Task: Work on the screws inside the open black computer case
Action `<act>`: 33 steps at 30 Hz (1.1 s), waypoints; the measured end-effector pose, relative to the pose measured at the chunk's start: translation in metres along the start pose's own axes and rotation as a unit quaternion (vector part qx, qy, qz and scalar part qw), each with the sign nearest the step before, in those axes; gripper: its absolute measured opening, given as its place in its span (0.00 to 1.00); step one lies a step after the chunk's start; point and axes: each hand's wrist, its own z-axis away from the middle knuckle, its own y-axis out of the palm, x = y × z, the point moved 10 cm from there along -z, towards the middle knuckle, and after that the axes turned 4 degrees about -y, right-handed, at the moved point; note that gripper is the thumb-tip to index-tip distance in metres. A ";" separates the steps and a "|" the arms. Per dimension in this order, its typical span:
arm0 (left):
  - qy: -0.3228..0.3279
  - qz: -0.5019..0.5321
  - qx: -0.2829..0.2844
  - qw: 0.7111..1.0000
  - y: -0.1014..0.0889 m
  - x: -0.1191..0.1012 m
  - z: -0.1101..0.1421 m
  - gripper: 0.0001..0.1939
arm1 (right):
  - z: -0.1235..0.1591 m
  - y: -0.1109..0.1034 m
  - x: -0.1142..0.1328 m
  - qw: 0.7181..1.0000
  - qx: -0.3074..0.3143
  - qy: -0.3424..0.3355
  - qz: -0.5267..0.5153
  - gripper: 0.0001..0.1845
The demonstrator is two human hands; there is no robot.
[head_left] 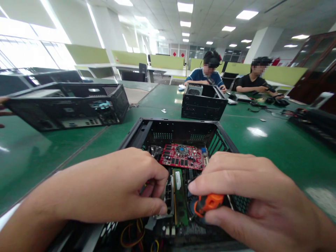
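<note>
In front of me an open black computer case (181,121) lies with its inside facing up. My right hand (252,189) pinches a screwdriver (210,203) by its orange and black handle; the shaft is hidden. Below it is the dark round fan area of the board. My left hand (131,185) curls its fingers by the metal frame at the left of the board, and whatever they grip is hidden. Between the hands stands a green memory stick (180,196). Beyond it lies a red graphics card (185,156) with a small fan. Yellow and red cables (133,234) loop near the bottom.
On the green table (265,147) another black case (63,108) lies at left, with a person's fingers at its edge. A further case (203,105) stands ahead, before a person in blue (196,75). Another person (250,82) sits at right near cables. A dark case (315,126) lies far right.
</note>
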 end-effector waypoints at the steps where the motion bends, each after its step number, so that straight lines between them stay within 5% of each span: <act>1: 0.004 -0.001 -0.002 1.000 0.000 -0.001 0.000 0.10 | 0.002 -0.001 0.000 1.000 0.000 -0.004 0.003 0.16; 5: 0.002 0.003 0.000 1.000 0.000 -0.001 0.000 0.11 | 0.006 -0.002 -0.001 1.000 0.002 0.017 0.019 0.23; 12: -0.020 -0.006 0.013 1.000 0.000 -0.003 0.002 0.12 | 0.001 -0.024 -0.010 0.976 -0.123 0.108 0.144 0.20; 30: -0.015 0.002 0.002 1.000 0.000 -0.004 0.000 0.13 | -0.002 -0.015 -0.019 0.975 -0.090 0.119 0.162 0.12; 33: -0.009 0.000 -0.002 1.000 -0.001 -0.004 0.000 0.12 | 0.000 -0.013 -0.022 0.977 -0.088 0.119 0.155 0.17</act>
